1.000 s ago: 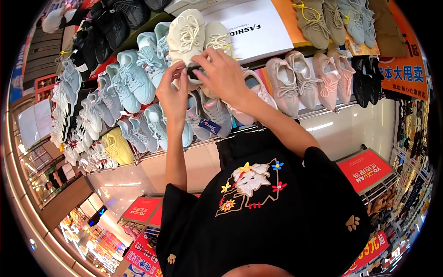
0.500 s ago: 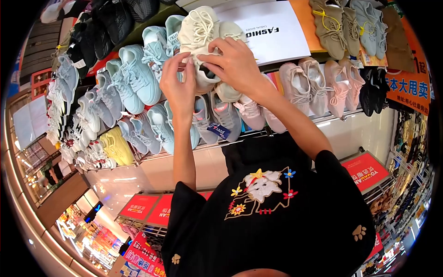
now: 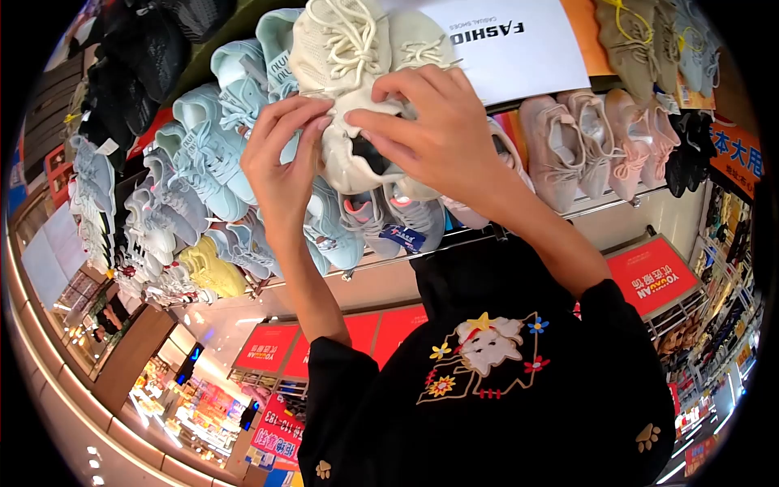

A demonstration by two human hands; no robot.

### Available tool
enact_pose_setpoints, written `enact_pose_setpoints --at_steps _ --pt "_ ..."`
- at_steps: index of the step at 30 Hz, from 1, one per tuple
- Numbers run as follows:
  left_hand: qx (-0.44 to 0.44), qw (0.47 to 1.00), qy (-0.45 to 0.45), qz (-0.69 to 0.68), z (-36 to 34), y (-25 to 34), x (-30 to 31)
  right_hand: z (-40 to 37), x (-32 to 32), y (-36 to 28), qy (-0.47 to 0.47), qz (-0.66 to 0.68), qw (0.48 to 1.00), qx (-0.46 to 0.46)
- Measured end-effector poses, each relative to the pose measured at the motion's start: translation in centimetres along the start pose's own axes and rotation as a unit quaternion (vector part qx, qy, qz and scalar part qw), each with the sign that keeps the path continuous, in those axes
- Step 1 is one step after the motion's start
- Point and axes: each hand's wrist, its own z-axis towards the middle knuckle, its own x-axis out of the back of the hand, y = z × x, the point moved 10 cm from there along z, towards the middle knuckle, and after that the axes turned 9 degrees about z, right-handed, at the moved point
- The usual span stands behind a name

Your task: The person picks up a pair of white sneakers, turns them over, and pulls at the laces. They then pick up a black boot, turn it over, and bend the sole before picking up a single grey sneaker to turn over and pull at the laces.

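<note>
A cream lace-up sneaker (image 3: 345,49) sits among the displayed shoes, heel toward me, its dark opening showing. My left hand (image 3: 280,158) pinches the left edge of its collar between thumb and fingers. From the right, my right hand (image 3: 450,134) bends over the opening, thumb and fingers gripping the collar near the tongue. The right fingertips are partly hidden at the collar. Beside it stands a matching cream sneaker (image 3: 422,50), partly covered by my right hand.
Light blue sneakers (image 3: 213,166) crowd the left, and pink sneakers (image 3: 552,146) stand to the right. Below hangs a blue tag (image 3: 402,237) on grey sneakers. A white "FASHION" card (image 3: 527,61) lies behind. Red signs (image 3: 653,276) line the lower rack.
The view has shifted closer, so the shoes and hands look larger. Both hands stay at the cream sneaker's collar.
</note>
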Motion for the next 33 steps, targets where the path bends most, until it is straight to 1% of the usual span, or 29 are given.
enact_pose_setpoints --at_steps 1,4,5,7,9,11,16,19,21,22,23,25,26,27,29,30,32,33 --pt "0.004 1.000 -0.008 0.001 0.0 -0.4 -0.3 0.0 0.0 0.0 -0.002 -0.002 1.000 0.001" --pt "-0.038 0.999 0.036 0.011 -0.2 -0.2 -0.1 -0.2 -0.2 0.5 -0.007 0.002 1.000 -0.006" --pt "-0.036 0.999 0.030 0.012 -0.3 -0.3 -0.5 -0.2 -0.3 0.7 -0.007 0.006 1.000 -0.005" --pt "0.001 0.998 0.062 -0.004 -0.6 -1.0 -0.2 -0.2 -0.4 0.7 0.002 0.004 1.000 -0.009" --pt "0.000 0.998 0.061 -0.004 -0.9 -1.5 -0.6 -0.1 -0.5 0.9 -0.012 0.018 1.000 -0.022" --pt "0.007 0.996 0.078 -0.051 -1.2 -2.1 -0.4 -0.1 -0.5 1.0 -0.007 0.017 1.000 -0.025" --pt "0.013 0.995 0.066 -0.068 -1.2 -2.8 -0.4 0.0 -0.7 1.3 -0.040 0.033 0.998 -0.046" --pt "-0.007 0.997 0.048 -0.066 -0.8 -2.0 -0.1 0.1 -0.7 1.3 -0.051 0.029 0.997 -0.045" --pt "0.081 0.989 0.008 -0.126 -0.6 -3.6 -0.3 0.1 -0.7 1.3 -0.047 0.027 0.998 -0.041" --pt "0.065 0.992 -0.011 -0.103 0.1 -3.3 -0.2 0.0 -0.8 1.2 -0.044 0.025 0.998 -0.037" --pt "0.066 0.992 -0.009 -0.104 0.8 -3.2 0.0 0.0 -0.9 1.2 -0.046 0.025 0.998 -0.035" --pt "-0.052 0.996 -0.070 -0.016 2.3 -0.6 -0.8 0.1 -0.6 1.2 -0.026 0.032 0.999 -0.029" --pt "-0.060 0.995 -0.079 0.016 2.8 -0.2 -1.0 0.2 -0.5 1.1 -0.026 0.032 0.999 -0.026" --pt "-0.061 0.995 -0.077 0.017 3.1 -0.2 -0.8 0.2 -0.5 1.2 -0.035 0.037 0.998 -0.033" --pt "-0.098 0.990 -0.089 0.052 3.5 0.3 -1.1 0.2 -0.5 1.2 -0.042 0.039 0.998 -0.040" --pt "-0.101 0.990 -0.088 0.051 3.6 0.3 -1.1 0.2 -0.5 1.2 -0.039 0.040 0.998 -0.039" --pt "-0.153 0.981 -0.069 0.098 3.4 1.0 -1.0 0.2 -0.5 1.3 -0.035 0.042 0.998 -0.038" --pt "-0.154 0.981 -0.068 0.098 3.4 0.8 -1.2 0.2 -0.5 1.2 -0.031 0.042 0.998 -0.037"
